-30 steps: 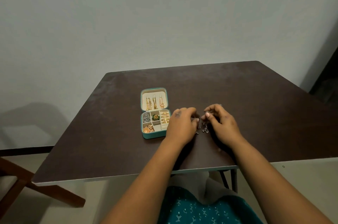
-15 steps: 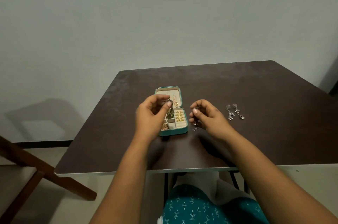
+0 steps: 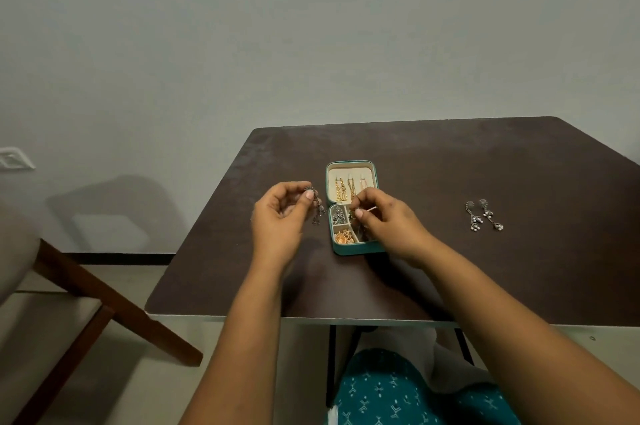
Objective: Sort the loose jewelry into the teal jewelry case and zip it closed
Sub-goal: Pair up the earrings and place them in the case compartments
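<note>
left hand (image 3: 277, 216) shifted left pinching a dangly silver earring (image 3: 316, 209), right hand (image 3: 388, 220) likewise.

A dark brown table (image 3: 450, 279) carries an open teal case (image 3: 349, 249) and two silver earrings (image 3: 484, 215)

The case (image 3: 358, 247) at mid-frame is teal outside, cream inside, with gold pieces (image 3: 343, 236) in its lower left compartment and gold chains (image 3: 342, 190) in the lid. The table (image 3: 450, 161) is dark brown. Silver earrings (image 3: 484, 215) lie at right. At the bottom, the cloth (image 3: 388, 390) is teal with a pale small-motif print. The wall (image 3: 277, 26) is grey-green.
</note>
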